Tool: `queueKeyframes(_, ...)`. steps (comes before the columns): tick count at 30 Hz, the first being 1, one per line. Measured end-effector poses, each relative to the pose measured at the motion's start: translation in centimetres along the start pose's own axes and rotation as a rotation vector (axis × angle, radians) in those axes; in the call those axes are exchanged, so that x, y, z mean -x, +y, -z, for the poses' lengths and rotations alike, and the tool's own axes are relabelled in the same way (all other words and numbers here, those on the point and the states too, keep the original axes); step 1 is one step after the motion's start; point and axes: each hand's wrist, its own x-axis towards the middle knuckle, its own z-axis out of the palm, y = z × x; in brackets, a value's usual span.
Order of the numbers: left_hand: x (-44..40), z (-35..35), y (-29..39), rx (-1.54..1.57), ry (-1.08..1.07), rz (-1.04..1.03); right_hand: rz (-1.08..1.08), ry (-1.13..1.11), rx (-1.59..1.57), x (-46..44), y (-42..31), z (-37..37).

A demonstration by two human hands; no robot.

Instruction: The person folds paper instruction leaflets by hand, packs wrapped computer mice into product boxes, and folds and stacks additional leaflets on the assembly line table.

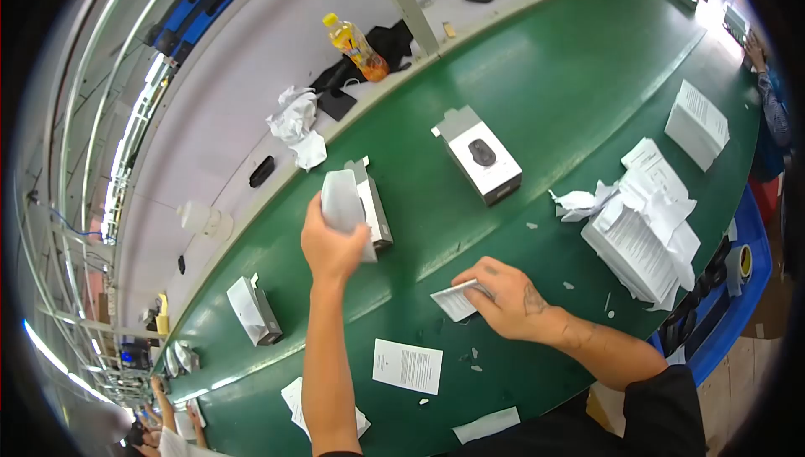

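My left hand (334,246) is closed around a pale, slightly blurred white piece (340,203), whose exact kind I cannot make out. Right behind that piece stands a black-and-white carton (379,220) with its flap up, partly hidden. My right hand (507,299) pinches a small folded leaflet (455,300) just above the green table. A printed sheet (407,366) lies flat between my forearms. Farther off is another carton (488,163) with a computer mouse pictured on it and its end flap raised.
Leaflet stacks (633,247) with crumpled paper lie at right, beside a blue bin (713,323). Another carton (254,312) stands at left. A drink bottle (356,46) and crumpled paper (295,124) are along the back ledge. Other people's arms (163,407) show at the far left.
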Motion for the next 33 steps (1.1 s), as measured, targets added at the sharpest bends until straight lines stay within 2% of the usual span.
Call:
queueKeyframes(1,2.6,1.2,1.1,0.262,-0.135,0.012,-0.02,0.004,-0.01,0.0,0.1,0.1)
queueKeyframes(2,5.9,2.4,2.7,0.527,-0.277,0.03,-0.172,-0.04,-0.176,0.0,-0.1,0.2)
queueKeyframes(4,11.5,3.2,3.8,0.51,-0.394,-0.221,-0.472,-0.138,-0.51,0.5,-0.9,0.3)
queueKeyframes(6,15.0,3.0,6.2,0.415,-0.42,-0.249,-0.456,-0.197,-0.46,0.9,-1.6,0.5)
queueKeyframes(9,17.2,1.9,6.8,0.43,-0.414,-0.224,-0.372,-0.324,-0.347,1.0,-2.2,0.5)
queueKeyframes(12,17.6,1.8,6.5,0.422,-0.39,-0.233,-0.535,-0.441,-0.492,0.6,-1.9,0.1)
queueKeyframes(13,17.7,1.9,6.2,0.402,-0.378,-0.238,-0.525,-0.445,-0.489,0.5,-2.1,-0.1)
queueKeyframes(15,17.5,2.1,6.1,0.378,-0.365,-0.246,-0.493,-0.192,-0.539,0.7,-2.7,-0.4)
queueKeyframes(16,17.3,2.0,6.3,0.336,-0.341,-0.136,-0.48,-0.066,-0.562,0.9,-3.0,-0.5)
queueKeyframes(17,17.2,1.8,6.4,0.295,-0.315,-0.023,-0.48,-0.069,-0.56,0.9,-3.2,-0.5)
queueKeyframes(18,17.2,1.7,6.4,0.254,-0.289,0.091,-0.1,0.01,-0.341,0.9,-3.5,-0.4)
queueKeyframes(19,17.2,1.6,6.4,0.256,-0.284,0.095,0.279,0.085,-0.116,0.8,-3.8,-0.3)
queueKeyframes(20,17.2,1.4,6.3,0.221,-0.255,-0.019,0.66,0.158,0.113,0.7,-3.8,-0.3)
queueKeyframes(21,17.3,1.2,6.1,0.182,-0.231,-0.132,0.661,0.154,0.109,0.8,-3.8,-0.6)
queueKeyframes(22,17.5,1.3,6.1,0.14,-0.215,-0.246,0.507,0.101,0.087,1.3,-3.8,-1.2)
queueKeyframes(24,17.7,1.8,6.7,0.164,-0.255,-0.221,0.215,0.0,0.047,1.6,-3.9,-1.9)
queueKeyframes(25,17.8,2.1,7.1,0.192,-0.285,-0.19,0.226,-0.001,0.05,1.4,-4.0,-1.6)
queueKeyframes(27,17.3,2.7,7.4,0.216,-0.304,-0.156,0.053,-0.231,-0.027,1.1,-4.2,-0.3)
queueKeyframes(28,16.7,3.0,7.4,0.193,-0.337,-0.21,-0.04,-0.342,-0.066,1.1,-4.2,0.0)
queueKeyframes(31,13.9,3.6,7.7,0.148,-0.402,-0.335,-0.041,-0.348,-0.184,0.7,-3.5,0.8)
queueKeyframes(33,11.2,4.5,8.6,0.281,-0.603,-0.261,-0.039,-0.346,-0.239,0.4,-3.0,0.9)
